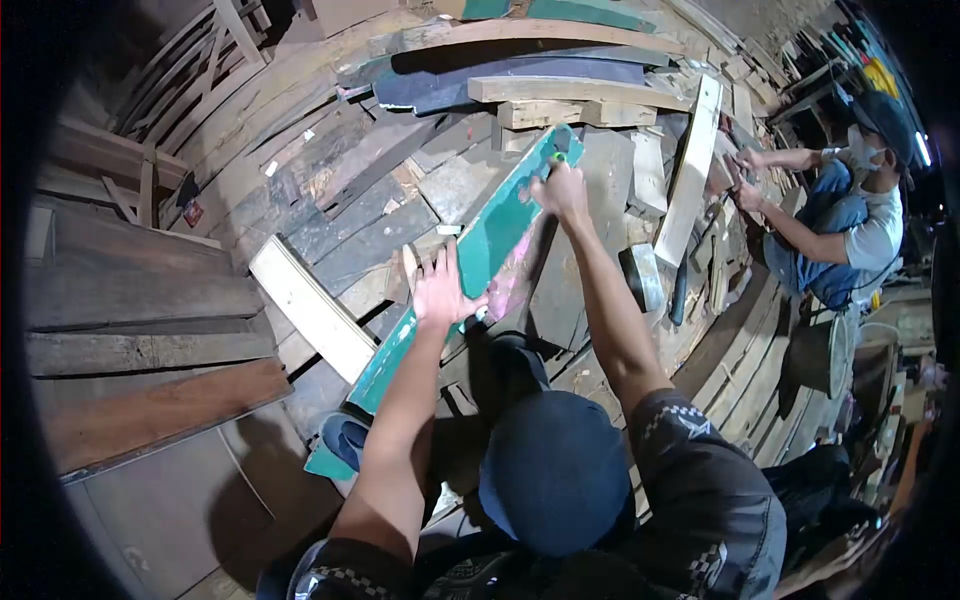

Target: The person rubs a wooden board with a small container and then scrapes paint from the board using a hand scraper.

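A long green-painted board slants from the lower left to the upper centre. My left hand presses on its middle, thumb stretched to the right and fingers apart. Near the board's upper end my right hand is closed round a small tool with a bright green part; its working end is hard to make out. A pinkish patch shows beside the board's right edge. The lower part of the board passes behind my left forearm.
Another person crouches at the right, hands on a piece of wood. A pale plank lies left of the board, wooden blocks and a hammer-like tool to the right. Stacked boards lie beyond; a bucket is at the right.
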A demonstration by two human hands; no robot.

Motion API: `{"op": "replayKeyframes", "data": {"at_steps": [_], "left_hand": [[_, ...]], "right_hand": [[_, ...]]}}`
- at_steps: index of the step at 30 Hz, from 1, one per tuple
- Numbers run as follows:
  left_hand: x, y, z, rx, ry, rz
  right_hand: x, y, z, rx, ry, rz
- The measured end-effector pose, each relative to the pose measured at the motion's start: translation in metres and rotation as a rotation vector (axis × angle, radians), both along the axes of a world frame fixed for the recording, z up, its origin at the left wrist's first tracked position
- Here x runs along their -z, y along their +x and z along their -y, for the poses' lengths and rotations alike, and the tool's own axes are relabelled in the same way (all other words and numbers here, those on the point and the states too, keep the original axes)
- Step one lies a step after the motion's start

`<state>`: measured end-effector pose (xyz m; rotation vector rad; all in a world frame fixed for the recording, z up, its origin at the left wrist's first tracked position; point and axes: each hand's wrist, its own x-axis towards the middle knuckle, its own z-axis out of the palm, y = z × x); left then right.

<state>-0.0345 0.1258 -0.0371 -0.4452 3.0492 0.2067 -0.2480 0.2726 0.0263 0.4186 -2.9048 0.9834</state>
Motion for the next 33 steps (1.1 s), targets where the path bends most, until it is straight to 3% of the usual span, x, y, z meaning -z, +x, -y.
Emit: {"op": "replayKeyframes", "data": {"at_steps": [7, 10, 11, 15, 16, 18, 21, 25, 28, 33], "left_hand": [[-0.007, -0.004, 0.001, -0.001, 0.052, 0.088], [-0.004, -0.002, 0.000, -0.005, 0.037, 0.011], [-0.013, -0.003, -0.001, -0.020, 0.089, 0.084], [-0.007, -0.004, -0.002, -0.001, 0.021, 0.028], [-0.010, -0.004, -0.001, -0.004, 0.017, 0.051], [-0.012, -0.003, -0.002, 0.008, -0.036, 0.048], [-0.007, -0.004, 0.000, -0.026, 0.132, 0.094], [-0.010, -0.005, -0.001, -0.016, 0.031, 0.096], [-0.006, -0.004, -0.001, -0.011, 0.030, 0.076], [-0.001, -0.003, 0.001, 0.001, 0.037, 0.073]], "right_hand": [[-0.005, 0.040, -0.008, -0.036, 0.092, -0.027], [-0.020, 0.040, -0.005, -0.009, -0.073, 0.051], [-0.024, 0.041, -0.001, 0.002, 0.026, 0.011], [0.019, 0.060, -0.010, -0.018, -0.022, 0.027], [0.019, 0.067, -0.013, -0.022, 0.067, 0.040], [0.019, 0.064, -0.017, -0.001, 0.049, 0.059], [0.026, 0.030, -0.015, 0.050, -0.032, 0.023], [0.008, 0.038, -0.011, 0.046, -0.043, 0.053], [0.002, 0.055, -0.016, -0.006, 0.094, 0.067], [0.013, 0.002, -0.018, 0.111, -0.006, 0.025]]}}
